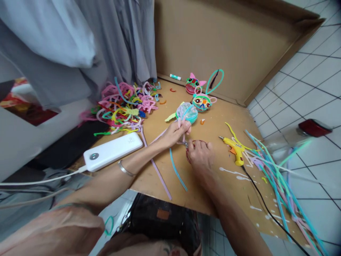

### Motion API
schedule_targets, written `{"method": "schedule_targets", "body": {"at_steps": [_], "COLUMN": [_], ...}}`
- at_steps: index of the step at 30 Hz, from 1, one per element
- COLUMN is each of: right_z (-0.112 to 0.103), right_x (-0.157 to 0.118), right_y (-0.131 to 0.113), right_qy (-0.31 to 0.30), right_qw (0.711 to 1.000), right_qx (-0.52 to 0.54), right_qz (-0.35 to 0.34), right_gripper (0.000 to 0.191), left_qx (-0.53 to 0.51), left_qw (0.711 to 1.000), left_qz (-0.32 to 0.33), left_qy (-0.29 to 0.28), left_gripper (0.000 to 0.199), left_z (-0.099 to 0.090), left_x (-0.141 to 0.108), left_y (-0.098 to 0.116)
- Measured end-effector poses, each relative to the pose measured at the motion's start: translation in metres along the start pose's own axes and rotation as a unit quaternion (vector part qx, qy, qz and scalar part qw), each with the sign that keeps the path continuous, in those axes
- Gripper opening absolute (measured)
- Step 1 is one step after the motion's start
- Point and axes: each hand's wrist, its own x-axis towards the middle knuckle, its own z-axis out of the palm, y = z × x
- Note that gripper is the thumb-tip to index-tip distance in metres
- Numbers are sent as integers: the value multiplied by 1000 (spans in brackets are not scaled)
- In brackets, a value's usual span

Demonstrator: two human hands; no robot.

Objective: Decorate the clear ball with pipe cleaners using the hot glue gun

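1. Head view: the worktop (234, 195) carries everything; it pays to brace both wrists over its near middle part.
2. The tangled heap of fuzzy stems (117, 96) lies on the far left, best kept off the working spot.
3. A bundle of long stems (282, 188) spreads along the right edge, some hanging past it.
4. The white power bank (114, 151) lies at the left, its cable running off left; the left elbow should avoid dragging it.
5. The left hand (178, 133) is closed in a pinch on a pale strand, just on the near side of the round piece. A firm grip close to the working point should stop the strand swivelling.
6. The right hand (200, 153) is curled around a red-handled tool (188, 156), nearer and to the right; it may be scissors, but the fingers hide most of it.
7. The yellow glue gun (236, 151) rests to the right of the right hand, nozzle pointing left, so that hand should give the tip room.
8. The teal-and-lilac round piece (190, 115) sits beyond the left hand; light pressure would spare its shape.
9. The pale strand (183, 138) comes down from the left fingers towards the tool's metal end; keeping fingertips off that end seems wise.
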Motion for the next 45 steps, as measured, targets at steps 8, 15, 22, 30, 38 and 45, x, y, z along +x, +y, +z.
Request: {"method": "schedule_targets", "body": {"at_steps": [8,15,22,30,38,45], "right_z": [-9,-11,-12,-20,-15,-12], "right_x": [-1,0,0,1,-1,-1], "right_y": [9,15,25,40,47,48], "right_qy": [25,30,57,89,103,101], "right_qw": [997,996,990,977,979,980], "right_qx": [-57,-71,-85,-123,-93,-95], "right_qz": [35,54,94,149,152,146], "right_gripper": [25,23,26,31,35,34], "left_qx": [-192,-195,-110,-115,-237,-256], "left_qw": [980,978,990,992,971,965], "left_qz": [-46,-23,-8,-23,-35,-48], "left_qy": [16,73,88,45,26,39], "left_gripper": [61,59,68,74,55,53], "left_z": [4,-5,-12,-14,-9,-7], "left_x": [4,8,9,10,9,8], "left_y": [3,3,5,5,8,6]}}
